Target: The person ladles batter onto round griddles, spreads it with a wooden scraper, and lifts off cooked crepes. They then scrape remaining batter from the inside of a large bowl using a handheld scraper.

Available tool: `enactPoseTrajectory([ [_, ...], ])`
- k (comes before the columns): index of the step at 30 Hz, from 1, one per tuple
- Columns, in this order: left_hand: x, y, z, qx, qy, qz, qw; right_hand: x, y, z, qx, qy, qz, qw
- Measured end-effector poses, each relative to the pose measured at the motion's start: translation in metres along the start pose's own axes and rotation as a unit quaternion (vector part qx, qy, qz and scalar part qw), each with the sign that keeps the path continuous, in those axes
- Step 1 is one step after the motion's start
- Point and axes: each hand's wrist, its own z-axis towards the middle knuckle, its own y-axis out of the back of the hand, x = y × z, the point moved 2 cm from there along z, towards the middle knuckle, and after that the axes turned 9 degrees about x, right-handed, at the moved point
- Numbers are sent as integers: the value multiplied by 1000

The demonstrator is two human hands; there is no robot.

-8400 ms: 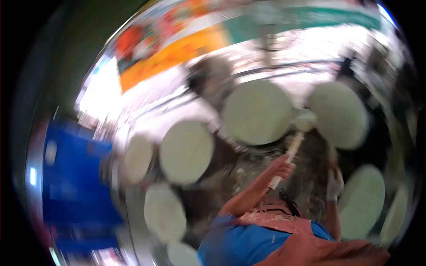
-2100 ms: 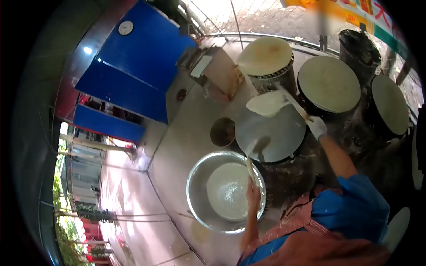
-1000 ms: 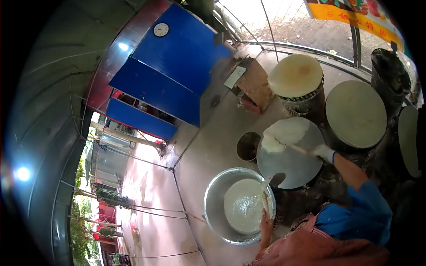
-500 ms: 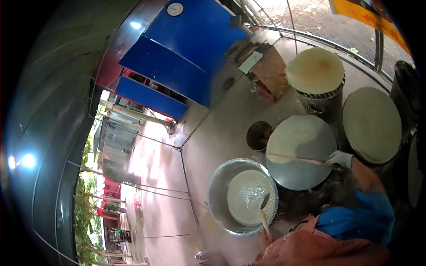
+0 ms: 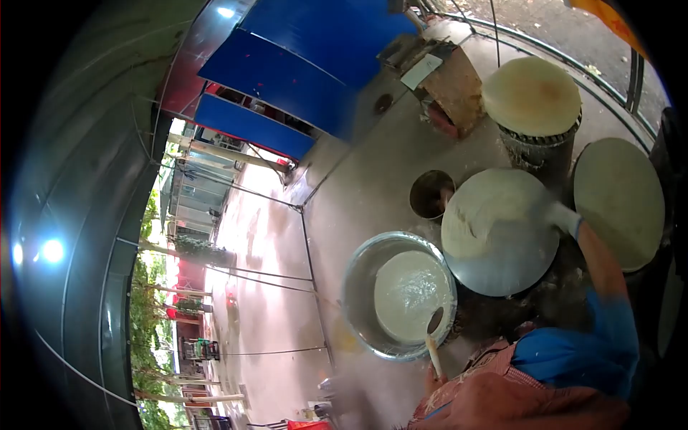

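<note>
My right hand [image 5: 562, 216], in a white glove, is blurred over the right edge of a round griddle [image 5: 505, 276]. It grips a thin wooden spreader, smeared by motion here. Pale batter [image 5: 481, 206] covers the griddle's upper and left part; bare grey metal shows lower down. At the bottom, my left hand [image 5: 436, 381] is closed around the light handle of a ladle [image 5: 432, 345]. The ladle's dark bowl lies over the near edge of white batter [image 5: 410, 290] in a large metal basin [image 5: 356, 287], left of the griddle.
A metal pot [image 5: 421, 204] stands left of the griddle. Beyond it, a pale round flatbread [image 5: 532, 97] tops a drum-like stove [image 5: 537, 149]. Another pale-covered round griddle [image 5: 620, 204] is at the right. A worn cardboard box [image 5: 453, 86] sits farther off, near blue panels [image 5: 287, 89].
My right hand has swept upward along the griddle's right side, and the spreader has blurred. My left hand stays on the ladle. The whole view has shifted slightly.
</note>
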Motion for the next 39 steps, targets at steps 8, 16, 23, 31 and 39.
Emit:
enactPoseTrajectory([
  [8,34,3,-9,35,61,-51,996,-65,5,-25,200,-177,-113,957],
  [16,66,6,-25,18,50,-104,993,37,-6,46,117,-189,-27,975],
  [23,42,3,-49,-16,100,-145,984,27,34,-50,195,-268,-79,940],
  [31,59,24,-62,-52,99,-142,984,13,-13,33,255,-109,-166,946],
  [39,125,90,-37,49,44,-33,997,-48,-40,-240,6,-304,-169,938],
])
